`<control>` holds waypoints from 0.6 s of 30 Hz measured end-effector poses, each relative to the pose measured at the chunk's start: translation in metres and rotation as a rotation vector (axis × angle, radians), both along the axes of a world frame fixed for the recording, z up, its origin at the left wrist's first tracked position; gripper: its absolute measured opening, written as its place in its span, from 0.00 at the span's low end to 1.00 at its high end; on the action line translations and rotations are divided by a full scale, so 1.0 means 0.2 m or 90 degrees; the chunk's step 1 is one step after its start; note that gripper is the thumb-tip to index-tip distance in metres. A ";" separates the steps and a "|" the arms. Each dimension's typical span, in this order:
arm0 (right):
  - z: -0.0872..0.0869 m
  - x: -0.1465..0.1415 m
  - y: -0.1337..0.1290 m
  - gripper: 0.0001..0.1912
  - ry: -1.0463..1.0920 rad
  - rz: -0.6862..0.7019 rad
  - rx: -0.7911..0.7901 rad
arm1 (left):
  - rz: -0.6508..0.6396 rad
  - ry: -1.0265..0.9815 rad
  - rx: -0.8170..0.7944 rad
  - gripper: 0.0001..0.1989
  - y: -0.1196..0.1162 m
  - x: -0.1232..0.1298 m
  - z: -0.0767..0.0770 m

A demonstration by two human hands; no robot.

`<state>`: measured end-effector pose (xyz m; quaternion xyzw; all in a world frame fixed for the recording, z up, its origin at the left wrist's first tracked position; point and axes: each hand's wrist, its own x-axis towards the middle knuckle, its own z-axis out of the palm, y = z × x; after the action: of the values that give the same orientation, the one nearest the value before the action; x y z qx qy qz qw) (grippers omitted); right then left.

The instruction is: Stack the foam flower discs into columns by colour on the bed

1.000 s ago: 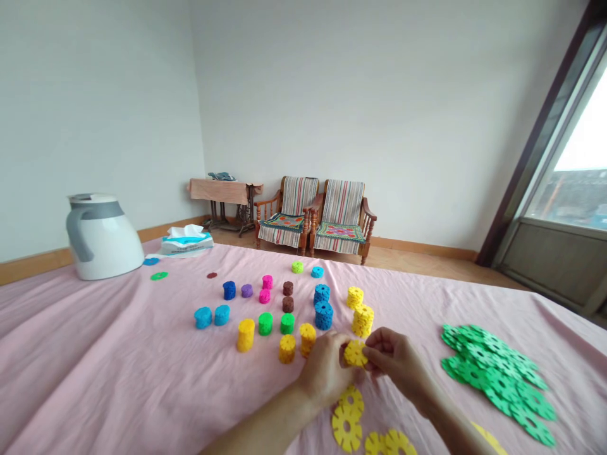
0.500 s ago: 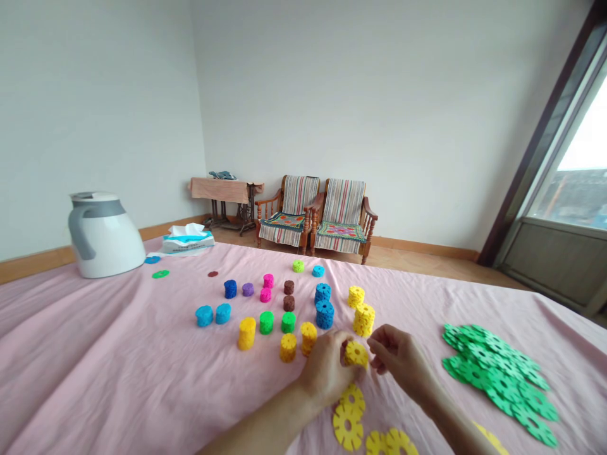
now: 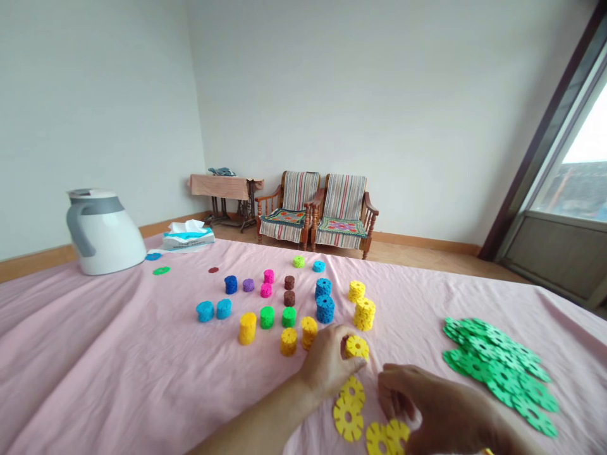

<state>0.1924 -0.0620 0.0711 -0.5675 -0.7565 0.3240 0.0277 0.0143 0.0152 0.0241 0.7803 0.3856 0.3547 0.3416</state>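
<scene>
My left hand [image 3: 327, 359] curls round a short stack of yellow slotted discs [image 3: 356, 347], thumb in front and fingers behind. Just below it, loose yellow discs [image 3: 348, 418] lie flat and overlapping on the cloth. My right hand [image 3: 422, 398] hovers over another pair of yellow discs [image 3: 378, 438] near the front edge. Its fingers bend downward with a gap to the thumb, and nothing shows between them. Beyond my left hand stand taller yellow stacks [image 3: 365, 315] and blue stacks [image 3: 325, 309].
Green discs [image 3: 497, 370] form a spread pile on the right. Several small stacks, among them a green stack [image 3: 267, 317] and a brown stack [image 3: 289, 298], stand mid-table on the pink cloth [image 3: 190, 379]. A white jug [image 3: 111, 240] and a tissue box [image 3: 188, 237] are far left.
My right hand has left the side of the yellow stack and come down and toward me, over the loose discs. My left hand stays at the stack.
</scene>
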 end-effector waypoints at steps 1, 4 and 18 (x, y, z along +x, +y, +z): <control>0.00 0.00 0.00 0.17 -0.005 0.001 0.002 | 0.000 0.004 -0.002 0.15 0.00 0.00 0.00; 0.00 0.02 0.01 0.13 0.009 -0.025 -0.012 | 0.005 0.009 -0.009 0.15 0.00 0.00 0.00; -0.24 -0.07 0.25 0.18 0.586 -0.430 0.089 | -0.004 -0.015 -0.032 0.14 0.01 0.01 -0.03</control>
<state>0.1779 -0.0119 0.0232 -0.5750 -0.4628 0.4598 0.4938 0.0158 0.0173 0.0189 0.7685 0.3880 0.3526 0.3667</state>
